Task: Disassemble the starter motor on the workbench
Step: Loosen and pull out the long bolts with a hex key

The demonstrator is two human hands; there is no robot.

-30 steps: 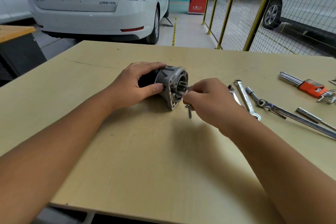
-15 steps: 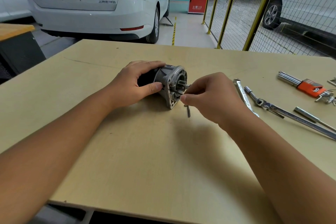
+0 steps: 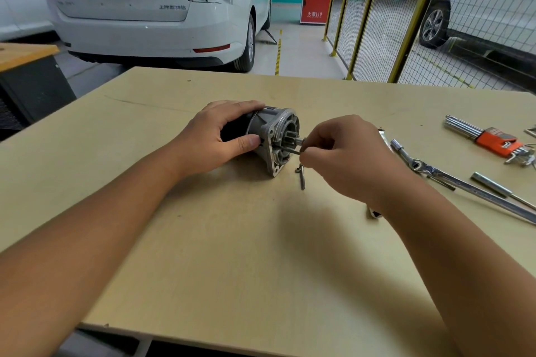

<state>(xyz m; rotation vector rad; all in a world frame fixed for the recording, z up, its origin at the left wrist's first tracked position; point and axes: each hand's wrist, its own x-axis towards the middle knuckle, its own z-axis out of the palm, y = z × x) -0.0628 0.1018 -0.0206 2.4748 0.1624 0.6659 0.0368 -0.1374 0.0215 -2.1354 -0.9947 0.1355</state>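
The left hand [image 3: 214, 139] grips the starter motor [image 3: 271, 139] on the workbench [image 3: 232, 240]. The right hand [image 3: 345, 153], pinching a long bolt [image 3: 287, 150], has drawn it farther out; removal looks near.

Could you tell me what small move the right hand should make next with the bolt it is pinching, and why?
Probably draw the long bolt straight out of the starter motor: the right hand pinches its end, much of it shows outside the housing, the left hand steadies the body, and another bolt lies removed.
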